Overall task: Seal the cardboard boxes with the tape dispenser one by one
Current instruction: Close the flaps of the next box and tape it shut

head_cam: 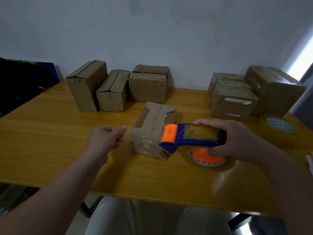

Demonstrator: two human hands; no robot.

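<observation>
Pale trousers (118,217) lowest in view, under yellow wood table (50,141); left hand (105,138) curled, pinching end of clear tape (129,133) just left of box (152,119); right hand (237,139) grips blue-orange dispenser (191,136), nose at box's near right edge; box mid-table, top seam taped; three boxes (110,90) back left, taped boxes (233,102) back right; spare roll (279,124) far right; pale grey wall (152,31); white label (237,101) unreadable.

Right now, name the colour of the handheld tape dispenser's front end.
Orange front end on the blue plastic tape dispenser; clearest in the head view.
</observation>
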